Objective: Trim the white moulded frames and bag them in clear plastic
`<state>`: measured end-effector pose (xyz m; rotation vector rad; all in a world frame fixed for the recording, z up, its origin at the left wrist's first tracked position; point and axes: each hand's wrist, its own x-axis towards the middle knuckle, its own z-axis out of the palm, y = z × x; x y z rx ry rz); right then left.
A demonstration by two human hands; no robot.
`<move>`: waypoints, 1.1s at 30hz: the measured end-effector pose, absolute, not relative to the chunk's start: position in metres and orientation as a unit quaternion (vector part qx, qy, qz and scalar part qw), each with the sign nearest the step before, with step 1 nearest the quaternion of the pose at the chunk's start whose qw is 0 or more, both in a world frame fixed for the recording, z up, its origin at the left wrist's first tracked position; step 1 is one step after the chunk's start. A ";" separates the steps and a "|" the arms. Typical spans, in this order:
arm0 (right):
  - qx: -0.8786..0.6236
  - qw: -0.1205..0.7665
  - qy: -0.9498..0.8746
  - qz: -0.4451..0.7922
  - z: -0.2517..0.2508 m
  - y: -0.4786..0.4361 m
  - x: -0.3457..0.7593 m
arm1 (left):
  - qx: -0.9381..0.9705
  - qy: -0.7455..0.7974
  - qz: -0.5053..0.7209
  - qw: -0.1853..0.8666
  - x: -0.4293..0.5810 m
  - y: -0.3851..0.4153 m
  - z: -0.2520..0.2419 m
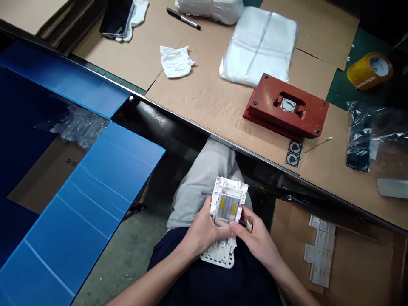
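A white plastic housing (230, 187) is held over my lap, with a clear plastic piece (227, 210) bearing two yellow strips lying in its upper part. My left hand (204, 229) grips the housing's left side, its thumb across the front just below the clear piece. On the right side, my right hand (255, 238) grips the housing too, and its thumb presses at the lower right corner of the clear piece. Between that hand's fingers sticks out a small item with a pale end (249, 224), whose kind I cannot make out. The fingers behind the housing are hidden.
On the cardboard-covered table are a red fixture (261, 106), bagged white sheets (261, 42), a marker (183, 19), a cotton swab (318, 144) and a tape roll (360, 74). A blue bin (105, 178) stands left; a carton (360, 272) with clear pieces stands right.
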<state>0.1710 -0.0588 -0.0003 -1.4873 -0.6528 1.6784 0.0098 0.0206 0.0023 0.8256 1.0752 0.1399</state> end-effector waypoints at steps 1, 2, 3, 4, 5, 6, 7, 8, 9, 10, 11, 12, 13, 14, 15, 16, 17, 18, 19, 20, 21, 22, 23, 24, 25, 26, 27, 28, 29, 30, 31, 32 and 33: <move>-0.580 0.400 -0.248 0.665 0.001 -0.057 0.174 | 0.375 0.496 0.065 0.781 0.010 0.022 0.004; -0.578 0.410 -0.239 0.664 0.002 -0.054 0.176 | 0.372 0.497 0.066 0.781 0.010 0.023 0.007; -0.580 0.420 -0.233 0.659 0.002 -0.052 0.179 | 0.374 0.499 0.065 0.779 0.011 0.023 0.009; -0.584 0.427 -0.228 0.651 0.003 -0.050 0.181 | 0.381 0.502 0.060 0.774 0.011 0.024 0.011; -0.589 0.431 -0.228 0.645 0.004 -0.047 0.183 | 0.391 0.505 0.053 0.768 0.011 0.024 0.012; -0.594 0.431 -0.230 0.639 0.004 -0.045 0.185 | 0.400 0.509 0.044 0.761 0.012 0.024 0.014; -0.600 0.428 -0.233 0.634 0.005 -0.042 0.186 | 0.409 0.514 0.037 0.753 0.012 0.024 0.015; -0.605 0.423 -0.235 0.632 0.005 -0.040 0.187 | 0.416 0.518 0.031 0.747 0.012 0.023 0.016; -0.610 0.420 -0.236 0.629 0.005 -0.039 0.187 | 0.421 0.521 0.026 0.742 0.012 0.023 0.016; -0.615 0.416 -0.237 0.627 0.006 -0.037 0.187 | 0.423 0.524 0.023 0.739 0.012 0.023 0.016; -0.619 0.414 -0.236 0.624 0.006 -0.037 0.187 | 0.425 0.526 0.020 0.736 0.012 0.023 0.016; -0.622 0.412 -0.234 0.624 0.006 -0.036 0.187 | 0.425 0.527 0.018 0.735 0.013 0.023 0.016; -0.623 0.411 -0.231 0.625 0.007 -0.037 0.186 | 0.423 0.527 0.013 0.737 0.013 0.023 0.017; -0.623 0.410 -0.229 0.625 0.007 -0.037 0.186 | 0.418 0.525 0.009 0.741 0.013 0.023 0.017; -0.622 0.411 -0.226 0.627 0.007 -0.037 0.186 | 0.412 0.521 0.006 0.748 0.013 0.023 0.017; -0.620 0.413 -0.224 0.628 0.006 -0.038 0.186 | 0.403 0.516 0.004 0.756 0.014 0.023 0.018; -0.617 0.417 -0.224 0.628 0.006 -0.038 0.186 | 0.393 0.512 0.004 0.764 0.014 0.023 0.018; -0.615 0.422 -0.225 0.627 0.006 -0.038 0.186 | 0.381 0.510 0.007 0.771 0.015 0.024 0.019; -0.614 0.427 -0.226 0.624 0.005 -0.038 0.185 | 0.367 0.509 0.014 0.778 0.015 0.024 0.019; -0.614 0.428 -0.230 0.622 0.005 -0.037 0.184 | 0.348 0.511 0.024 0.786 0.016 0.025 0.019; -0.613 0.427 -0.237 0.621 0.006 -0.035 0.184 | 0.324 0.513 0.035 0.794 0.017 0.026 0.019; -0.608 0.421 -0.249 0.625 0.007 -0.033 0.186 | 0.297 0.515 0.048 0.803 0.018 0.029 0.019; -0.598 0.410 -0.269 0.634 0.008 -0.030 0.188 | 0.273 0.516 0.060 0.809 0.019 0.032 0.019; -0.583 0.396 -0.303 0.642 0.010 -0.026 0.194 | 0.254 0.517 0.073 0.814 0.020 0.037 0.019; -0.574 0.385 -0.348 0.634 0.011 -0.022 0.202 | 0.238 0.517 0.086 0.818 0.021 0.042 0.020; -0.586 0.377 -0.401 0.595 0.013 -0.017 0.213 | 0.225 0.518 0.097 0.820 0.023 0.048 0.021; -0.620 0.374 -0.450 0.523 0.014 -0.011 0.228 | 0.210 0.519 0.104 0.822 0.024 0.054 0.022; -0.663 0.375 -0.487 0.428 0.013 -0.006 0.246 | 0.193 0.522 0.108 0.824 0.025 0.060 0.024; -0.718 0.371 -0.502 0.308 0.012 -0.001 0.265 | 0.174 0.528 0.110 0.824 0.026 0.065 0.025; -0.752 0.371 -0.496 0.223 0.009 0.004 0.286 | 0.156 0.536 0.112 0.822 0.027 0.070 0.026; -0.771 0.370 -0.489 0.173 0.005 0.008 0.306 | 0.142 0.545 0.114 0.819 0.027 0.074 0.027; -0.781 0.363 -0.488 0.141 0.000 0.013 0.325 | 0.132 0.551 0.119 0.815 0.027 0.077 0.027; -0.786 0.352 -0.492 0.124 -0.006 0.016 0.342 | 0.124 0.556 0.123 0.813 0.027 0.080 0.027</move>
